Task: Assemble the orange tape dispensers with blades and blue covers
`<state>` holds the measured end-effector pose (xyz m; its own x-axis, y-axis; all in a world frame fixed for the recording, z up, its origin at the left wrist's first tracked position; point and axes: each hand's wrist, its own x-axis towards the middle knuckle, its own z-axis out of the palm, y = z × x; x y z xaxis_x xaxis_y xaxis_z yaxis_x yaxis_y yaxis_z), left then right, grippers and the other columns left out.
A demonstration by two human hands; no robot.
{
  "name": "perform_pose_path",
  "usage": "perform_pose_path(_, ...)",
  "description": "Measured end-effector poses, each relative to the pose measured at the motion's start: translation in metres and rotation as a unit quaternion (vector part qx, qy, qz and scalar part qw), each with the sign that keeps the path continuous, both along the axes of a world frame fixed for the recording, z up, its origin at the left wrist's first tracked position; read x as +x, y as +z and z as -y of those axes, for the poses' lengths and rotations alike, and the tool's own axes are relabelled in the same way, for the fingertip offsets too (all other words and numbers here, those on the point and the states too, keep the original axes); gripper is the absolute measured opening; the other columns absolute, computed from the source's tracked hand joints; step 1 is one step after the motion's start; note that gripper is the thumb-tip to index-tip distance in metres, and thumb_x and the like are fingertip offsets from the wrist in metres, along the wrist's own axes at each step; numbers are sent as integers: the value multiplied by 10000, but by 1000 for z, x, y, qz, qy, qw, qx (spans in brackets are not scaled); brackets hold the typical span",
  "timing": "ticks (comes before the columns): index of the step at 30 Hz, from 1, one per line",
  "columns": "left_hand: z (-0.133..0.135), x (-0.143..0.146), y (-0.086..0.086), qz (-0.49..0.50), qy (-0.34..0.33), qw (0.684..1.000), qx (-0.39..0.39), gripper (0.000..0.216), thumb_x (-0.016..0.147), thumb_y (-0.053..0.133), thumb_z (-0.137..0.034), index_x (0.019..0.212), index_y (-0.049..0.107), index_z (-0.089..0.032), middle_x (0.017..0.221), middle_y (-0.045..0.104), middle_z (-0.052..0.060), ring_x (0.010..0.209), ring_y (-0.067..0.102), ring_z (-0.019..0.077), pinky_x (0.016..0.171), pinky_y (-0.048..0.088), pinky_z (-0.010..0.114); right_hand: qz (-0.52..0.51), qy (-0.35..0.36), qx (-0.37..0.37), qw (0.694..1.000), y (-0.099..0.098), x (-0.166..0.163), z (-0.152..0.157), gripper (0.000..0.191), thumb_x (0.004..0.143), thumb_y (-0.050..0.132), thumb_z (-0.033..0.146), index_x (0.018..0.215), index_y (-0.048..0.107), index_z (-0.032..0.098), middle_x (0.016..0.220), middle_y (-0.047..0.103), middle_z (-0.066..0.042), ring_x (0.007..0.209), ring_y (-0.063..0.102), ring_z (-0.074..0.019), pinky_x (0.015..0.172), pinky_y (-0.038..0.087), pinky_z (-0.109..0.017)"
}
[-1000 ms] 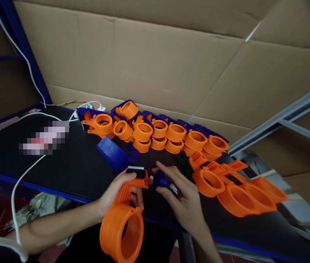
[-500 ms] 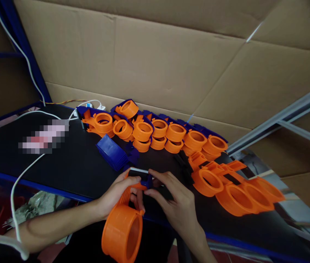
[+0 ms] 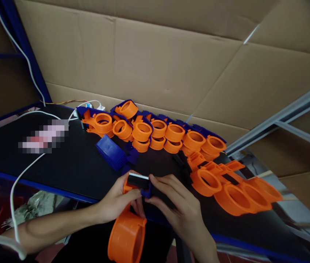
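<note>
My left hand (image 3: 118, 201) grips the neck of an orange tape dispenser (image 3: 127, 235) whose big ring hangs below the table edge. At its top end sits a black toothed blade (image 3: 138, 179). My right hand (image 3: 179, 208) pinches a small dark blue part (image 3: 149, 190) against that blade end, fingers closed on it. Both hands meet near the front edge of the black table (image 3: 69, 168).
Rows of assembled orange and blue dispensers (image 3: 157, 131) line the back by the cardboard wall. A stack of blue plates (image 3: 111, 152) lies just beyond my hands. More orange dispenser bodies (image 3: 234, 188) lie at the right. A white cable (image 3: 26, 170) crosses the left.
My right hand brought the small blue part leftward from a gap beside the dispenser onto its blade end. The dispenser's ring swung lower and more edge-on.
</note>
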<state>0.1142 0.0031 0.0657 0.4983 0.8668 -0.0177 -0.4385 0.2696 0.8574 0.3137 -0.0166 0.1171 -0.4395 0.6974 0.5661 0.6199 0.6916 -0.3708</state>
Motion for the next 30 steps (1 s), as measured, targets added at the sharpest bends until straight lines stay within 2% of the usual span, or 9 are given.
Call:
perform_pose_path(8,5,-1,-1,22,-23,999,38,261,908,644,-283,1095,485,-195,676,721,-2,542,714,168,563,533,241,72,-7,38,997,12,-2,14,448,917,673,180,1355,581,183,1195,699,-137,1168,634,-285,942,580,-468)
perform_pose_path(18,12,-1,1,16,-5,997,77,282,898,680,-336,1078,507,-206,734,670,-3,588,701,152,601,541,244,87,-21,67,994,18,-1,22,412,937,639,214,1349,606,207,1121,736,-119,1072,690,-276,953,580,-489)
perform_pose_path(22,13,-1,2,52,-15,996,75,265,896,688,-276,1089,522,-204,738,689,6,600,688,132,602,548,225,68,-9,47,997,15,-1,20,413,920,668,200,1329,609,209,1116,740,-109,1058,695,-265,977,563,-498)
perform_pose_path(24,11,-3,6,94,-44,993,59,344,866,712,-222,1162,538,-212,878,723,37,683,714,150,665,587,274,29,3,24,999,14,1,16,412,896,698,186,1300,624,215,1100,743,-101,1038,700,-253,945,581,-464)
perform_pose_path(26,9,-5,12,146,-99,984,38,461,849,708,-225,1279,543,-219,1118,713,102,859,738,225,782,612,418,-26,8,-4,1000,14,4,12,391,869,733,195,1252,658,227,1068,746,-90,1007,703,-239,866,610,-401)
perform_pose_path(28,6,-7,18,190,-148,971,7,498,902,626,-314,1381,526,-213,1314,643,169,1052,702,323,855,576,567,-74,3,-28,997,15,8,9,375,843,764,228,1211,691,245,1045,748,-85,1005,702,-240,817,615,-363)
perform_pose_path(30,5,-7,22,201,-166,965,-17,492,956,549,-367,1422,522,-211,1395,597,199,1129,673,351,904,537,608,-92,-7,-46,995,17,11,8,395,825,784,274,1211,703,261,1055,748,-86,1024,701,-250,825,609,-359)
